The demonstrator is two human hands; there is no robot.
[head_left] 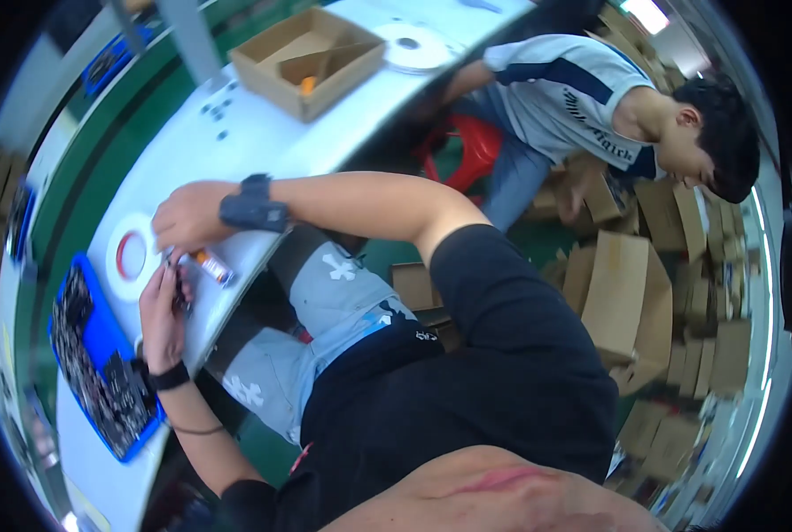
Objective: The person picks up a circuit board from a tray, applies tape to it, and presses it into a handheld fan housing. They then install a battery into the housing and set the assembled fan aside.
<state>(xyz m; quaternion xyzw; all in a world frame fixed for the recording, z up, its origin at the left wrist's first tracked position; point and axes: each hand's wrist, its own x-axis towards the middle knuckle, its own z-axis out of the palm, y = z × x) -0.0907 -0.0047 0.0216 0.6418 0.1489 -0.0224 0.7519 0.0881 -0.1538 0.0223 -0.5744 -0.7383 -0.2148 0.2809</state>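
My left hand (161,315) is closed around a small dark piece (181,293), mostly hidden by the fingers, so its kind is unclear. Just above it, my right hand (190,217) bends down with its fingertips pinched together at the top of my left fingers. What the right fingertips hold is too small to make out. Beside the hands, on the white table (280,164), lies a small orange-and-white tube or bottle (211,266). A white roll with a red inner ring (130,255) rests flat on the other side of my hands.
A blue tray (117,448) of many small dark parts sits by my left wrist. Farther along the table stand an open cardboard box (312,66) and a white reel (413,46), with several tiny dark pieces (217,110) nearby. A co-worker (582,106) sits at right, near cardboard boxes (622,293).
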